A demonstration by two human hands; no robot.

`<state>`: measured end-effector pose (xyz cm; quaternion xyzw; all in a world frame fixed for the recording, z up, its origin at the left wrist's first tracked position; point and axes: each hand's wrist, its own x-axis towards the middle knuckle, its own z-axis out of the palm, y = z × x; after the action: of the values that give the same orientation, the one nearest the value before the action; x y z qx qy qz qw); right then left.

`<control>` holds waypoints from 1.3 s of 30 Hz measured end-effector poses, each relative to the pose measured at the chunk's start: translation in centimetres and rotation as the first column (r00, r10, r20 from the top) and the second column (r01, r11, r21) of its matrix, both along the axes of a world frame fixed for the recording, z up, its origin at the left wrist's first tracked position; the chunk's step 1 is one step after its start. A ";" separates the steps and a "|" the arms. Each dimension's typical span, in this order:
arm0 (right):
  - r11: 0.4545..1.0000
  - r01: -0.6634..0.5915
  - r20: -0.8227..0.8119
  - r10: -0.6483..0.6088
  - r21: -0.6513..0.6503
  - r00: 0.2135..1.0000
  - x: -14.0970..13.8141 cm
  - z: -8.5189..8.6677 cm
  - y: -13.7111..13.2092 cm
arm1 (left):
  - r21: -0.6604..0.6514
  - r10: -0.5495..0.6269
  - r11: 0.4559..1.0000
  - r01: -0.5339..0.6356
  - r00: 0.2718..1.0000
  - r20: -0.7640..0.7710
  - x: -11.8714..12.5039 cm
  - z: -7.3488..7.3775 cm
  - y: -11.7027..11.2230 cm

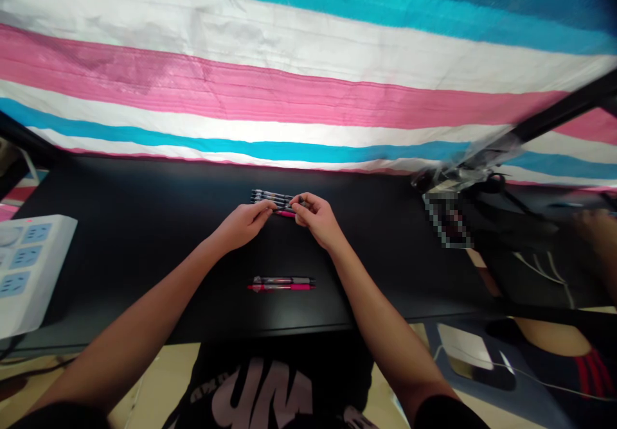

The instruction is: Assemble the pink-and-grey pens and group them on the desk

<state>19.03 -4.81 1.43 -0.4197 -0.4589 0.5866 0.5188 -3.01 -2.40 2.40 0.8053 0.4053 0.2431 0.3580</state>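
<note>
Both my hands meet at the far middle of a black table (144, 243). My left hand (243, 225) pinches one end of a pink pen (285, 213), and my right hand (318, 218) pinches its other end. Just behind the hands lies a small row of dark pens (268, 196), side by side. Nearer to me, two more pens (282, 283) lie together, one pink and one with a clear barrel.
A white power strip (29, 268) sits at the table's left edge. A striped pink, white and blue cloth (308, 95) hangs behind the table. At the right stand a black lamp arm (554, 117) and another person's arm (598, 236).
</note>
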 end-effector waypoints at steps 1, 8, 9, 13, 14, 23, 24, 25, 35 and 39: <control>1.000 0.007 0.013 -0.007 0.004 1.000 0.0 -0.1 0.0 | 0.010 -0.007 1.000 0.007 1.000 -0.008 0.0 0.0 0.0; 0.996 0.090 -0.050 -0.089 0.020 0.995 0.0 0.6 0.0 | 0.074 0.013 0.997 -0.011 1.000 -0.021 0.1 0.2 0.0; 0.994 0.109 -0.062 -0.107 0.025 0.992 -0.1 0.8 -0.1 | 0.080 0.013 0.997 -0.012 1.000 -0.016 0.1 0.2 0.0; 0.988 0.156 -0.103 -0.155 0.001 0.983 0.0 1.4 0.0 | 0.085 0.035 0.996 -0.034 0.999 -0.010 0.1 0.2 -0.1; 0.986 0.167 -0.107 -0.167 -0.004 0.980 0.0 1.4 0.0 | 0.080 0.041 0.996 -0.040 0.999 -0.012 0.1 0.3 -0.1; 0.969 0.244 -0.076 -0.245 -0.023 0.966 0.5 0.5 0.6 | 0.072 -0.033 0.997 0.035 0.999 -0.024 0.2 0.5 -0.2; 0.972 0.235 -0.069 -0.236 -0.021 0.969 0.5 0.4 0.6 | 0.080 -0.041 0.996 0.043 0.999 -0.025 0.2 0.5 -0.2; 0.975 0.224 -0.061 -0.224 -0.018 0.973 0.5 0.4 0.6 | 0.084 -0.048 0.995 0.051 0.998 -0.032 0.3 0.5 -0.2; 0.981 0.191 0.032 -0.192 0.019 0.981 0.5 -0.3 0.6 | 0.120 -0.015 0.993 0.022 0.998 -0.064 0.3 0.5 -0.1; 0.981 0.188 0.082 -0.191 0.045 0.978 0.5 -0.2 0.5 | 0.123 0.002 0.992 0.006 0.998 -0.060 0.2 0.3 -0.1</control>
<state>19.56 -4.32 1.21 -0.4767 -0.4496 0.5071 0.5598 -2.76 -2.47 2.73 0.8333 0.3992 0.2429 0.2953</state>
